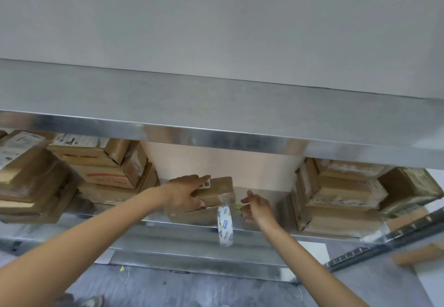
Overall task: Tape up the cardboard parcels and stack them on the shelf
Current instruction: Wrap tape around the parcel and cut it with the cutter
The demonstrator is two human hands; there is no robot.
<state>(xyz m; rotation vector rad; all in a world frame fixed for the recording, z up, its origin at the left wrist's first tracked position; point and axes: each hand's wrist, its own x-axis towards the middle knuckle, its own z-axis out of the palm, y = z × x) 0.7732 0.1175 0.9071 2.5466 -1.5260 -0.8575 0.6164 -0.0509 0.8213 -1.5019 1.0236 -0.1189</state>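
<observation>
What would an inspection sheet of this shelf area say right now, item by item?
Surface: metal shelf, mostly filled at both ends.
Job's things: small cardboard parcel in the middle gap; tape roll dangling off it by a strip of tape.
Clutter: parcel stack on the left, parcel stack on the right.
Hands: left hand flat on the parcel; right hand open, near the tape, touching nothing clearly.
Cables: nothing seen.
Surroundings: upper shelf, grey floor.

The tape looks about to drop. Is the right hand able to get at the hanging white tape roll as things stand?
Probably yes: the right hand is open just beside the white tape roll, which dangles from the small brown cardboard parcel, with nothing between them.
</observation>
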